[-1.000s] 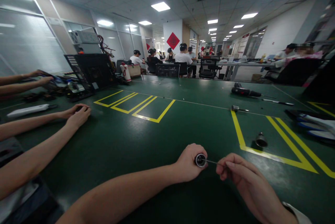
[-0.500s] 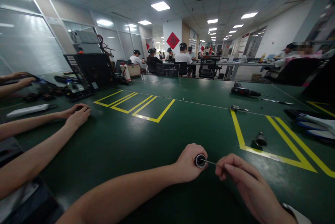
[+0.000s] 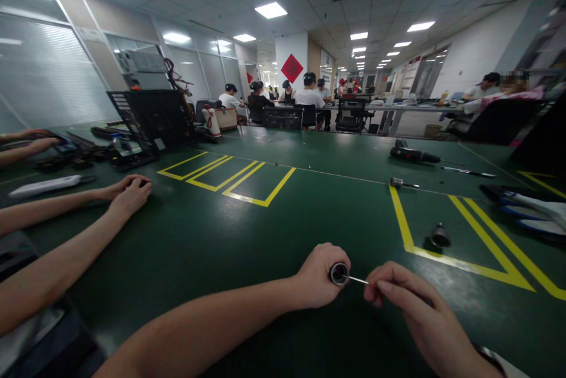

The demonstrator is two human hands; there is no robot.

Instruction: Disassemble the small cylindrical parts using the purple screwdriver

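My left hand (image 3: 321, 276) is wrapped round a dark cylinder with a shiny metal rim (image 3: 339, 273), its open end turned towards me and to the right. Most of the cylinder is hidden in the fist. Between thumb and fingertips, my right hand (image 3: 413, 301) pinches a thin metal rod (image 3: 357, 279). The rod's far end reaches into the cylinder's open mouth; its other end is hidden by my fingers. Beyond my right hand, a dark metal bell-shaped part (image 3: 440, 236) rests inside a yellow-taped area. Farther off lies a small metal piece with a shaft (image 3: 403, 183).
A green table (image 3: 198, 260) carries yellow tape outlines (image 3: 267, 198). At the right lie a black power drill (image 3: 413, 154), a pen (image 3: 469, 171) and blue-and-white items (image 3: 535, 213). A co-worker's hands (image 3: 130, 195) rest on the left, near a white tool (image 3: 46, 186) and black equipment (image 3: 154, 121).
My right hand has shifted very slightly, and the rod now tilts a little more downward towards it. My left hand keeps its hold on the cylinder.
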